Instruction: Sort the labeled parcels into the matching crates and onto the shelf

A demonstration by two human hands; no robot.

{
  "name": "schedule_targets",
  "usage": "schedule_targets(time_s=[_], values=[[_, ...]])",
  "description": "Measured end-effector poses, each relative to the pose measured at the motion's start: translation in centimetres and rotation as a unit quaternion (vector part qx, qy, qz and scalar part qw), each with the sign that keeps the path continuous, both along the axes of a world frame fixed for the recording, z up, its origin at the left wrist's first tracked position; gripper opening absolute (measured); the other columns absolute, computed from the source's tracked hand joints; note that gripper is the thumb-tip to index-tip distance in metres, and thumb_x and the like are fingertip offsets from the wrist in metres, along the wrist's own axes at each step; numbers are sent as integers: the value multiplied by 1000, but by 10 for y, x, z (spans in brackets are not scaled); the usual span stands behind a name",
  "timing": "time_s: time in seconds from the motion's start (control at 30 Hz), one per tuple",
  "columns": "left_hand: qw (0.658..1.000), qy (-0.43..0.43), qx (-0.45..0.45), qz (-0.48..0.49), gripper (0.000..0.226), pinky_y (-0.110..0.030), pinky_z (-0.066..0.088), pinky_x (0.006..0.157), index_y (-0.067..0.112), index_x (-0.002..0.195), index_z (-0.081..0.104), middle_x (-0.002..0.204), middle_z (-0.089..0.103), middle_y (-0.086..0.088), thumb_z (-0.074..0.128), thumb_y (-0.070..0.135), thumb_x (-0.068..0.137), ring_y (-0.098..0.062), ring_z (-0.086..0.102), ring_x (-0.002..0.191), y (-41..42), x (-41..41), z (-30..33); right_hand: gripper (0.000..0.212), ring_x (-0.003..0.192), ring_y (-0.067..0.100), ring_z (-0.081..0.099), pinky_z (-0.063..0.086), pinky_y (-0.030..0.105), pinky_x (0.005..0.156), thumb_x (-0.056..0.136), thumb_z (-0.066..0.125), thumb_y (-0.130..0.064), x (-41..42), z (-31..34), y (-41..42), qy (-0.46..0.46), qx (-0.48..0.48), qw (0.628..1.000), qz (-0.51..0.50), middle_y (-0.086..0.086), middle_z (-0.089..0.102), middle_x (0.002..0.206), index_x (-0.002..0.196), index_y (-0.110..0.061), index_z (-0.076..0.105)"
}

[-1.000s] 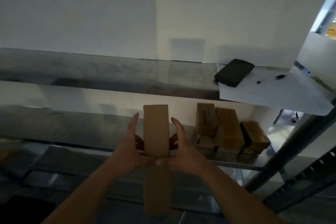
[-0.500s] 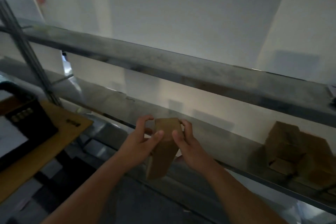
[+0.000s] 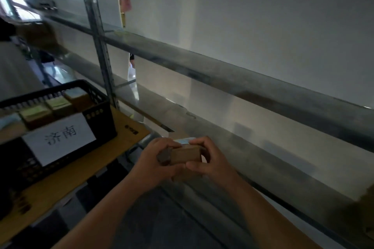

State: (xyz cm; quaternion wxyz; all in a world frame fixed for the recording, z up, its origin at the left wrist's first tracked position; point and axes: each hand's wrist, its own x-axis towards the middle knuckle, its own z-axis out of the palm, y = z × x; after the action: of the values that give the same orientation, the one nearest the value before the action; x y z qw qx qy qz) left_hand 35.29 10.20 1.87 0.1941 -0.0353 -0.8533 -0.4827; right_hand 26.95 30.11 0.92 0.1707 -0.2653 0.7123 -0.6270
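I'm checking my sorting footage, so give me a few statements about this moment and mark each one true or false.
1. Both hands hold the cardboard parcel. True: the left hand and the right hand grip it from either side.
2. The black crate has no parcels in it. False: several parcels sit inside it.
3. The crate carries a white label with printed characters. True.
4. The parcel rests on the metal shelf. False: it is held in front of the shelf, off its surface.
5. The crate stands on the floor. False: it sits on a yellow-brown surface.
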Motion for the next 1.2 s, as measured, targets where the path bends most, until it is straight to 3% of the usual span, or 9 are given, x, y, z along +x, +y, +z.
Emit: schedule_targets(time_s=[0.1,0.2,0.33,0.47,0.63,0.77,0.87,1.1,1.2], values=[[1000,13,-6,9,54,-4,42,88,22,111,69,129,50,8,95,18,64,10,44,120,-24,15,3,25,112,9,69,62,32,79,89,78,-51,11,10,-35,-89,-39,995,-2,-9,68,125,104,-33,66],[1000,-6,8,23,54,-5,44,90,30,110,69,139,39,17,95,22,63,8,37,130,-46,32,7,30,103,8,72,60,26,72,89,66,-57,20,22,-67,-113,-41,993,-13,-8,72,117,89,-28,63],[997,29,56,41,36,-10,48,92,31,103,74,134,42,29,85,40,70,8,42,129,-68,48,14,32,119,16,67,61,29,79,84,80,-51,22,24,-96,-75,-26,997,15,-7,64,131,105,-34,63],[991,38,74,108,18,-9,47,91,30,89,74,135,46,16,75,44,78,4,46,127,-82,56,17,89,128,5,58,61,36,94,69,87,-68,22,21,-121,-11,-4,997,80,-23,55,139,144,-64,39],[984,31,62,165,42,-6,47,89,49,108,59,136,43,19,75,55,70,10,42,124,-105,62,15,104,129,7,58,61,38,94,65,91,-66,9,18,-153,13,-1,990,140,-28,54,138,149,-65,31],[980,-23,147,128,63,-34,55,99,52,128,56,145,46,6,81,59,70,-15,49,134,-127,55,12,104,133,15,57,61,39,95,66,93,-58,-7,18,-178,5,-31,983,179,-9,52,148,153,-56,35],[976,-50,159,141,74,-25,55,93,56,134,52,140,52,14,81,66,66,-6,57,126,-141,48,11,107,135,23,58,59,48,98,68,93,-41,-23,16,-199,-7,-56,974,221,1,52,152,157,-45,34],[964,-81,158,200,74,-29,59,86,57,136,50,136,52,18,86,46,73,-6,62,115,-165,23,10,96,117,-6,59,61,25,82,75,89,-29,-69,9,-232,22,-32,953,300,-22,48,139,145,-69,36],[954,-80,168,236,74,-31,60,86,58,135,50,137,50,15,88,42,73,-12,62,116,-168,12,3,97,122,0,58,61,32,89,69,89,-39,-85,6,-246,26,-26,945,325,-11,44,147,146,-65,37]])
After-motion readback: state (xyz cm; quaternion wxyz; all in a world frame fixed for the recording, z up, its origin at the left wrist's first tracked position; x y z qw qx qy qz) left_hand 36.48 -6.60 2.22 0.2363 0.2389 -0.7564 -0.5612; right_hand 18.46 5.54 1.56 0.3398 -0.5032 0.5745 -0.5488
